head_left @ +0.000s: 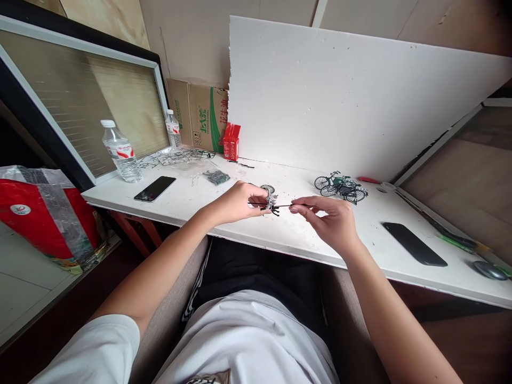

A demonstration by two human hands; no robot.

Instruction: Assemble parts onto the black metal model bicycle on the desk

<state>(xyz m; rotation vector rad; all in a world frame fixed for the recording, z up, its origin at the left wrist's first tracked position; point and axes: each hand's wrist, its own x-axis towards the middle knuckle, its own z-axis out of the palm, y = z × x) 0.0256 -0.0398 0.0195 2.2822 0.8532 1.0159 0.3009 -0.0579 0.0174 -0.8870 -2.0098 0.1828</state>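
Observation:
My left hand (248, 200) is closed at the fingertips on a partly built model bicycle (271, 198) with grey and black parts and a small spoked wheel. It is held just above the white table near its front edge. From the right, my right hand (326, 213) pinches a thin dark rod (285, 206) whose left end reaches the model. Whether the rod is joined to it I cannot tell. Finished-looking model bicycles (340, 186), green and black, stand on the table beyond my right hand.
A black phone (155, 189) and a water bottle (121, 152) are at the left. Behind are a bag of small parts (216, 177), a red box (231, 142) and black part frames (182, 156). A dark flat case (415, 244) lies right. A white board (340, 101) stands behind.

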